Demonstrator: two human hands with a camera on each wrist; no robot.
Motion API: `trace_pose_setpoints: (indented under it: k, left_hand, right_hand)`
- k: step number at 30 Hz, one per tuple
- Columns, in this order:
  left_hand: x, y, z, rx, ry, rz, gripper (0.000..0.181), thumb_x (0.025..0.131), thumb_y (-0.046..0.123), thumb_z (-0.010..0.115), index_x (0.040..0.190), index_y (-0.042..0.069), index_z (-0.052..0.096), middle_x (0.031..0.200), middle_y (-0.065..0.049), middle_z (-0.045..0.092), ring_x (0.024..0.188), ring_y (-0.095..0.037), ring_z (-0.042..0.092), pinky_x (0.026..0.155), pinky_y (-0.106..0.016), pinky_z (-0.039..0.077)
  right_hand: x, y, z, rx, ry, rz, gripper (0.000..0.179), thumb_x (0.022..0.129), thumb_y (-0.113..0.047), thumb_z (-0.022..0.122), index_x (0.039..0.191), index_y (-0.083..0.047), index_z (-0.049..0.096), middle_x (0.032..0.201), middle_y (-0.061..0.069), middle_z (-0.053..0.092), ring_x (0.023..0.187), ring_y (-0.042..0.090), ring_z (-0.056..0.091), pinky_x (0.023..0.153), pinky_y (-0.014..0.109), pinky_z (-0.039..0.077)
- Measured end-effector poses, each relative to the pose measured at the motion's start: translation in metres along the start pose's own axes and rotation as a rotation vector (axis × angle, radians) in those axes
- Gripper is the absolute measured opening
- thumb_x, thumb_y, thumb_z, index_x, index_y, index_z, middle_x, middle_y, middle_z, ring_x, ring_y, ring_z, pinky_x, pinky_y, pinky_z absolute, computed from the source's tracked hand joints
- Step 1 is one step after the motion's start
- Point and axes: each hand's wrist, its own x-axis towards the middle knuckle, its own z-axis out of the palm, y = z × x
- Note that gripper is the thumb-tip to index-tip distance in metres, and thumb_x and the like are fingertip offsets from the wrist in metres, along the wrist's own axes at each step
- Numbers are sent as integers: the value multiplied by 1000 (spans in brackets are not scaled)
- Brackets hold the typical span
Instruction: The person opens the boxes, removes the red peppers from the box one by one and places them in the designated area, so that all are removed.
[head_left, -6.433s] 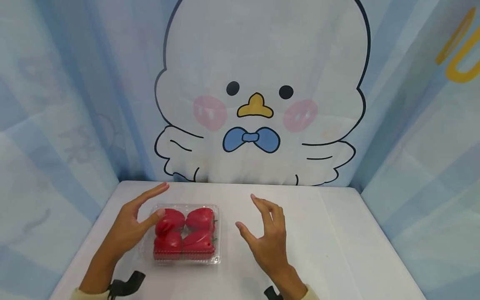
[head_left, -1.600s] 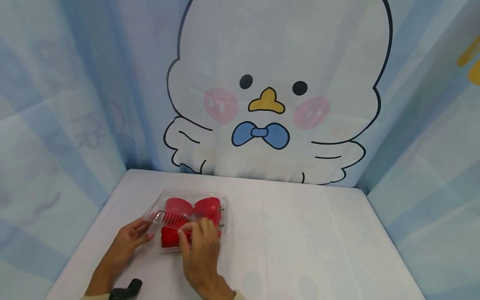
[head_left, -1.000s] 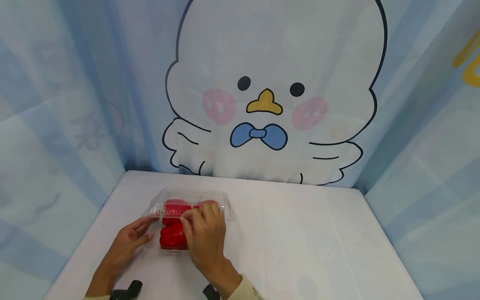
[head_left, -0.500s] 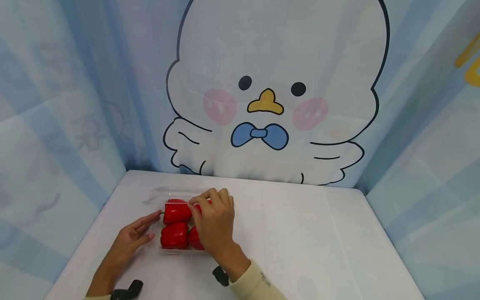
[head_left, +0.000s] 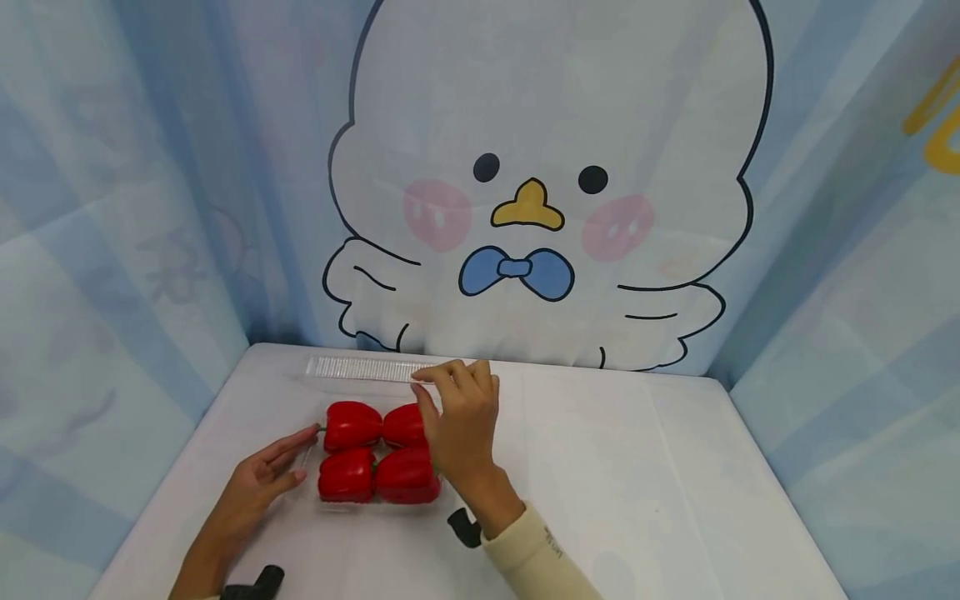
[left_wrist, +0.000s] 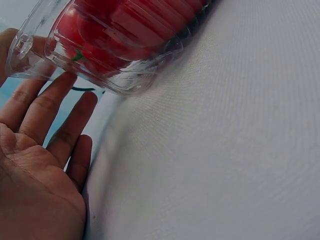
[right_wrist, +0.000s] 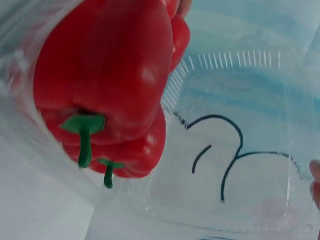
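Observation:
Several red bell peppers (head_left: 408, 477) with green stems sit in a clear plastic clamshell box (head_left: 360, 508) on the table. Its see-through lid (head_left: 367, 368) is raised upright at the back, its ribbed edge uppermost. My right hand (head_left: 465, 425) pinches that edge between thumb and fingers, near the right end. In the right wrist view the lid (right_wrist: 250, 115) stands behind the peppers (right_wrist: 105, 70), with fingertips at the far right. My left hand (head_left: 262, 479) touches the box's left side, its fingers mostly straight; the left wrist view shows the fingertips against the clear rim (left_wrist: 75, 72).
The white table (head_left: 637, 483) extends right of the box. Behind it hangs a pale curtain (head_left: 525, 125) with a cartoon bird, close to the lid. Dark wrist mounts (head_left: 465, 527) sit on both wrists.
The lid, closed over the peppers at first, has swung up and back. My right hand has moved up and right with its edge, uncovering the peppers. The left hand has barely moved lately.

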Motion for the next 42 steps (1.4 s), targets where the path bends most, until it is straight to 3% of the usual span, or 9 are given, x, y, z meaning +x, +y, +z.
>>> trace_pose_setpoints:
  k: [9, 21, 32, 36, 42]
  left_hand:
    - [-1, -3, -2, -19, 0, 27, 62, 104, 18, 70, 160, 4, 46, 162, 7, 53, 127, 26, 46, 100, -4, 43]
    - [-2, -5, -3, -18, -4, 29, 62, 104, 20, 70, 160, 5, 46, 158, 16, 55, 128, 26, 45, 101, -4, 43]
    - [0, -4, -2, -2, 8, 7, 63, 104, 22, 70, 160, 7, 47, 164, 3, 51, 126, 27, 45, 101, -7, 45]
    - [1, -1, -1, -5, 11, -7, 64, 103, 22, 71, 160, 8, 46, 166, -3, 48, 125, 28, 45, 101, -8, 45]
    - [2, -1, 0, -12, 16, -17, 65, 103, 22, 71, 161, 7, 45, 167, -4, 48, 124, 28, 46, 101, -8, 46]
  right_hand:
    - [2, 19, 0, 92, 38, 30, 18, 85, -15, 91, 101, -14, 81, 99, 3, 78, 88, 19, 50, 78, 36, 38]
    - [2, 35, 2, 269, -28, 142, 21, 90, -9, 86, 107, -13, 75, 117, 5, 73, 111, 24, 61, 91, 42, 43]
    - [-1, 54, 13, 309, -62, 179, 21, 91, -3, 82, 109, -11, 75, 120, 8, 71, 119, 25, 65, 99, 50, 51]
    - [-2, 62, 18, 313, -67, 174, 23, 92, 0, 80, 112, -10, 75, 117, 9, 71, 113, 26, 67, 98, 49, 54]
    - [-4, 74, 26, 319, -105, 203, 28, 92, 4, 79, 116, -11, 74, 113, 9, 71, 104, 25, 70, 96, 45, 58]
